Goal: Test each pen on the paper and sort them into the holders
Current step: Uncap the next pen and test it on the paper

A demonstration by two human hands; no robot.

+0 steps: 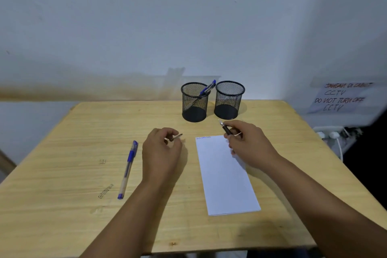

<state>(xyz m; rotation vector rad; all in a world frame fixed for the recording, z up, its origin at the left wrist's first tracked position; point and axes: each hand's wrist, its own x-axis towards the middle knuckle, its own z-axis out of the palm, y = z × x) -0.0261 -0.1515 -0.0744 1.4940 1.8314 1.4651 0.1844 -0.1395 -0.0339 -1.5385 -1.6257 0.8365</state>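
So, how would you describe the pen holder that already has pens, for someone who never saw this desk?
Look at the far edge of the wooden table, near the wall, where two black mesh cups stand side by side. It is the left cup. Blue pens lean out of its rim, while the right cup shows none.

Two bare forearms enter from the lower edge, each ending in a bare hand: left hand (pixel 161 153), right hand (pixel 250 144). No sleeve covers either forearm within view; both wrists appear unadorned.
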